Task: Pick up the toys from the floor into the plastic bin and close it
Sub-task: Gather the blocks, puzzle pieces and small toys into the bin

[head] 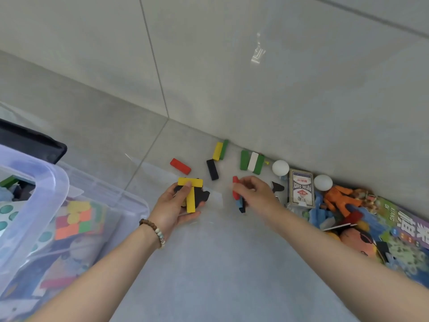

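Note:
My left hand point(178, 205) holds two yellow blocks point(190, 190) crossed in a T over some black blocks. My right hand point(255, 191) is closed around a red block point(235, 188), with blue and black blocks below its palm. On the floor by the wall lie a red block point(180, 166), a black block point(212, 169), a yellow block point(217, 151) against a green one, and a green-white-green group point(252, 161). The clear plastic bin point(46, 182) stands open at the left, with a colour cube point(76, 219) and other toys inside.
Along the wall at the right lie two white balls point(280, 168), a pack of playing cards point(301, 188), an orange figure point(341, 197), a plush toy point(357, 239) and a game box point(408, 231). A dark lid point(32, 142) lies behind the bin.

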